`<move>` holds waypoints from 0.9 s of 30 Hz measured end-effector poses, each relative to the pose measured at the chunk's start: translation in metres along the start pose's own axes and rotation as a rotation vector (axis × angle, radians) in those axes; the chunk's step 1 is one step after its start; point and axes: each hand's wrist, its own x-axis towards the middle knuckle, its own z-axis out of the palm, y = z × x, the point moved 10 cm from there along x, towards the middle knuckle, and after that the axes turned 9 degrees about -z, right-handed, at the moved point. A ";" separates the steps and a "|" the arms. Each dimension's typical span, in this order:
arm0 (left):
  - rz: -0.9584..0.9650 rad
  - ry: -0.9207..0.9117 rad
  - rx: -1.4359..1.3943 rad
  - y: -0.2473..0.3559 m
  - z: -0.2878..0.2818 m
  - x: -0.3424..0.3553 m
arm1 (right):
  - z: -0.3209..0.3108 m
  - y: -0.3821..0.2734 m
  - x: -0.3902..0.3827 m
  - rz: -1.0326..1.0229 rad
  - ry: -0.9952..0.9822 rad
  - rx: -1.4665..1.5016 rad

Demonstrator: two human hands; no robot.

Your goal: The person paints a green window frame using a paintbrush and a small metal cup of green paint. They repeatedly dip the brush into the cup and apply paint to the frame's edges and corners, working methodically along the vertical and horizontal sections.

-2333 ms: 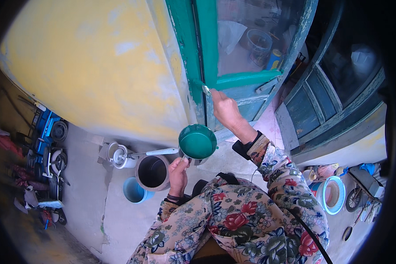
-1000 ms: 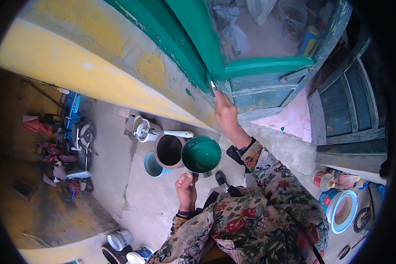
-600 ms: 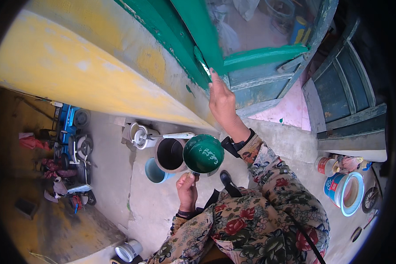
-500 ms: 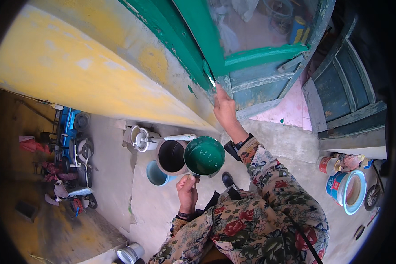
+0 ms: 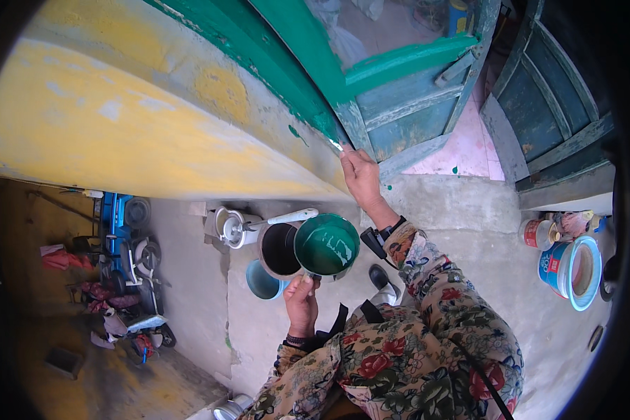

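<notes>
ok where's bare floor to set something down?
Bare concrete floor shows between the right sleeve and the blue bucket at right. Another strip: between the wheeled vehicles at left and the light-blue tub. Crowded: left of the green pot in the left hand, where the brown pot, white bucket and light-blue tub cluster.

The right hand (image 5: 360, 175) hides most of the brush (image 5: 336, 145). The pan (image 5: 327, 246) covers part of the dark pot (image 5: 278, 250), and the upper edge cuts off the door (image 5: 406, 66)
</notes>
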 end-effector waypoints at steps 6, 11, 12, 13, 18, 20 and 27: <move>0.033 -0.023 -0.008 0.006 -0.011 0.002 | -0.003 0.031 -0.008 0.079 -0.008 0.081; 0.077 -0.026 -0.010 0.012 -0.009 0.006 | -0.002 0.023 0.011 0.095 -0.035 0.170; 0.084 -0.023 0.014 0.013 -0.008 0.007 | -0.009 0.021 0.014 0.059 -0.033 0.153; 0.088 -0.025 0.019 0.013 -0.007 0.008 | -0.012 0.019 0.016 0.038 -0.043 0.141; 0.058 -0.018 -0.070 0.011 -0.011 0.014 | -0.020 0.029 0.032 0.021 0.008 0.297; 0.057 -0.012 -0.068 0.011 -0.011 0.015 | -0.014 0.028 0.032 0.018 -0.091 0.169; 0.055 -0.002 -0.066 0.009 -0.006 0.020 | -0.016 0.024 0.031 -0.020 -0.133 0.079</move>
